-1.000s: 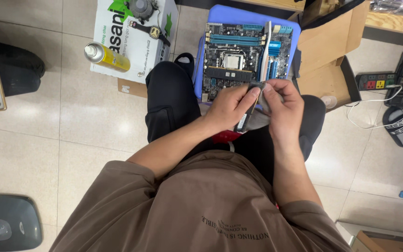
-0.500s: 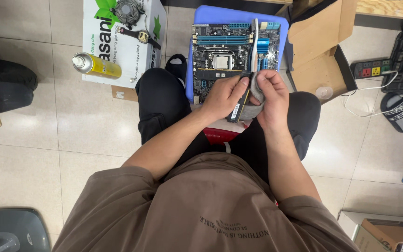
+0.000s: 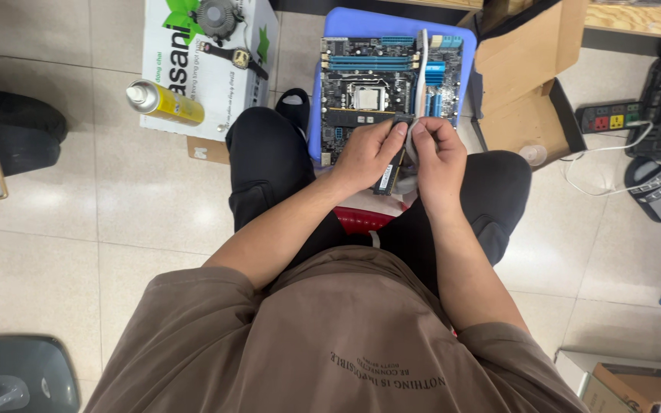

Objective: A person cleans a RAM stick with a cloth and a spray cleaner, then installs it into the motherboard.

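One memory module (image 3: 389, 173) sits pinched between both hands over the lap: left hand (image 3: 366, 155) closed on its upper edge, right hand (image 3: 439, 153) pressing a cloth to it. Beyond, one motherboard (image 3: 376, 84) fills a blue stool (image 3: 346, 23); one spray can (image 3: 164, 103) lies left, open tile around it.

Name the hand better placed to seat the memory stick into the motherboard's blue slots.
Probably the left hand: it grips the memory stick along its length, while the right hand pinches a pale cloth against it.

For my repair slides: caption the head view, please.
Seated person's left hand and right hand grip a memory stick above a motherboard.
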